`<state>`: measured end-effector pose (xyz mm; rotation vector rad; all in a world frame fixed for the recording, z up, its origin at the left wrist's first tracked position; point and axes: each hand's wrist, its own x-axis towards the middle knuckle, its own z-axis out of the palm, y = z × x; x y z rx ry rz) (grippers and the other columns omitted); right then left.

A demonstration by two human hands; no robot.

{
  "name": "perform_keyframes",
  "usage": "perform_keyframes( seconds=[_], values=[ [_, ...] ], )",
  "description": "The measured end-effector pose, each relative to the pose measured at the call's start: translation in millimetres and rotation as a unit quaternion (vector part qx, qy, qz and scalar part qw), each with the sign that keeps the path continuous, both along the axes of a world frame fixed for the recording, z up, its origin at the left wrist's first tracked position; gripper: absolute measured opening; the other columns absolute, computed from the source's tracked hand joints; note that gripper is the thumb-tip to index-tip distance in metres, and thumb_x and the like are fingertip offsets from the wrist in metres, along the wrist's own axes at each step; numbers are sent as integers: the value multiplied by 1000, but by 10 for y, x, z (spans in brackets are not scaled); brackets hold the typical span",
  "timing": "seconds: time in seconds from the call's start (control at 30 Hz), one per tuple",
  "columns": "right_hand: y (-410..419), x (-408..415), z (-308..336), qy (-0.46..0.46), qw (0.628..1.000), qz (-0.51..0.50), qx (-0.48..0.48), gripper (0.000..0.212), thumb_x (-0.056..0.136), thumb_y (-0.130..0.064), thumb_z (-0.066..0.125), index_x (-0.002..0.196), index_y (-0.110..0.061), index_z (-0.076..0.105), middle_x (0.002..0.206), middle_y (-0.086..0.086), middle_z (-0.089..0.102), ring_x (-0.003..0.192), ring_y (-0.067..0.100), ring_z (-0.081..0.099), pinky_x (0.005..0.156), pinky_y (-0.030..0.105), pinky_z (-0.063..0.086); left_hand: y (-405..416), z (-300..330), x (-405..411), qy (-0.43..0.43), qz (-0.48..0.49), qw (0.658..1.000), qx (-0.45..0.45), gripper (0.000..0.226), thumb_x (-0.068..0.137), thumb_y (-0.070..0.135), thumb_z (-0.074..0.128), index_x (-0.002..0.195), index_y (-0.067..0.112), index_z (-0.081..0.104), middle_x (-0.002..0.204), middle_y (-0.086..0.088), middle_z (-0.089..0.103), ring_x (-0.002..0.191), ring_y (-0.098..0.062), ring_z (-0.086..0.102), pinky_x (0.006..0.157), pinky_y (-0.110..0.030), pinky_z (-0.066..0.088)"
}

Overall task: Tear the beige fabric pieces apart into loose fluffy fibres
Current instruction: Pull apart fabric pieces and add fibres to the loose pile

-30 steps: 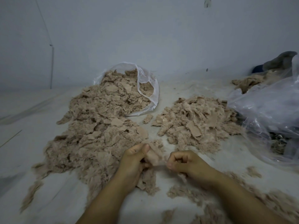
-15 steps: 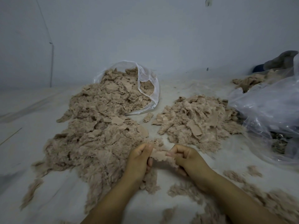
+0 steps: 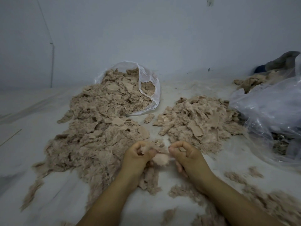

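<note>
Mid-tear: left hand (image 3: 138,154) and right hand (image 3: 184,152) pinch small beige fabric scrap (image 3: 160,158) beside large beige fibre heap (image 3: 97,136). Next: pull apart.

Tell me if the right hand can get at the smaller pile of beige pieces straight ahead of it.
Probably yes: the smaller pile lies just beyond the right hand with nothing between, but that hand is pinching a fabric piece and must let go first.

Left hand (image 3: 138,156), right hand (image 3: 185,154): fingers curled, pinching.
</note>
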<state>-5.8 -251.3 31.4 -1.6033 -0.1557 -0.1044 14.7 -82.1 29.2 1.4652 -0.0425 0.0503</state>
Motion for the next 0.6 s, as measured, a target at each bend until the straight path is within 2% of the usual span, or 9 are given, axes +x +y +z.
perform_keyframes(
  seconds=[0.1, 0.17, 0.23, 0.27, 0.33, 0.4, 0.47, 0.53, 0.6],
  values=[
    [-124, 26, 42, -16, 1000, -2, -8, 24, 81, -42, 61, 88, -19, 65, 38, -3, 42, 31, 8, 33, 36, 18, 29, 117, 15, 54, 19, 38, 999, -34, 11, 82, -3, 65, 84, 7, 60, 67, -7, 65, 50, -14, 54, 53, -27, 48],
    [-133, 8, 49, -20, 998, 29, -50, 33, 68, -54, 64, 79, -24, 69, 40, -6, 39, 34, 8, 32, 38, 18, 30, 120, 25, 28, 23, -4, 999, -23, 14, 80, -2, 68, 88, 6, 60, 70, -9, 67, 49, -15, 54, 49, -25, 48],
    [-86, -13, 31, -27, 995, 46, -89, 38, 56, -58, 73, 81, -29, 67, 47, -9, 41, 42, 6, 35, 43, 16, 31, 59, 23, -35, 23, -62, 998, 20, 16, 77, 2, 72, 89, 8, 62, 70, -8, 69, 48, -14, 56, 44, -23, 46],
    [-60, -12, 17, -40, 992, 45, -108, 36, 57, -54, 77, 83, -30, 66, 51, -8, 44, 47, 5, 39, 46, 16, 34, 24, 14, -61, 20, -88, 994, 54, 15, 77, 4, 74, 87, 9, 64, 67, -5, 69, 48, -13, 57, 43, -21, 45],
    [-24, 3, -2, -77, 988, 21, -131, 18, 71, -35, 79, 78, -27, 65, 62, -5, 55, 57, 3, 48, 55, 14, 39, -34, -6, -101, 16, -148, 983, 104, 8, 77, 8, 74, 82, 11, 68, 63, -1, 67, 49, -9, 57, 45, -18, 44],
    [-21, 29, -15, -92, 988, -12, -125, 14, 82, -19, 72, 71, -22, 63, 62, -11, 59, 57, -1, 49, 55, 11, 40, -43, 0, -108, 24, -175, 979, 102, 2, 79, 10, 72, 79, 8, 72, 67, -7, 65, 51, -12, 54, 49, -21, 45],
    [-8, 38, -20, -74, 992, -25, -99, 17, 86, -17, 68, 70, -18, 63, 56, -12, 56, 51, -1, 47, 51, 13, 39, -32, -2, -84, 35, -157, 984, 73, 23, 77, 14, 72, 84, -7, 67, 74, -19, 60, 59, -23, 53, 52, -25, 47],
    [20, 45, -34, -57, 996, -31, -65, 18, 88, -16, 65, 70, -16, 63, 53, -9, 54, 49, 2, 46, 49, 15, 39, -41, 1, -72, 50, -140, 988, 38, 41, 72, 21, 70, 90, -14, 61, 80, -23, 55, 70, -29, 50, 54, -28, 49],
    [24, 41, -26, -41, 998, -29, -40, 20, 88, -16, 65, 68, -17, 64, 53, -7, 54, 48, 5, 46, 48, 16, 39, -46, 16, -76, 55, -132, 990, 12, 35, 70, 23, 68, 85, -9, 66, 77, -22, 56, 66, -28, 51, 51, -26, 49]
  ],
)
